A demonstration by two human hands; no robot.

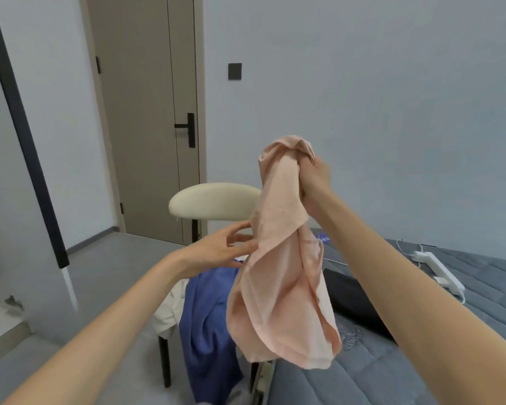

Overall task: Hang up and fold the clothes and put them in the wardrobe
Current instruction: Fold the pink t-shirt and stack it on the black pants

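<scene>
Currently my right hand (313,176) is gripping the bunched pink garment (281,273) in front of the chair (214,203); my left hand (219,247), fingers (240,228) relaxed, is touching its edge.

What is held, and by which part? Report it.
The right hand grips the pink garment by its bunched top end; the left hand holds nothing, just reaching its edge.

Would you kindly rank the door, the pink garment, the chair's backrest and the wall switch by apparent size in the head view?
1. door
2. pink garment, nearer the camera, which inflates it
3. chair's backrest
4. wall switch
</scene>
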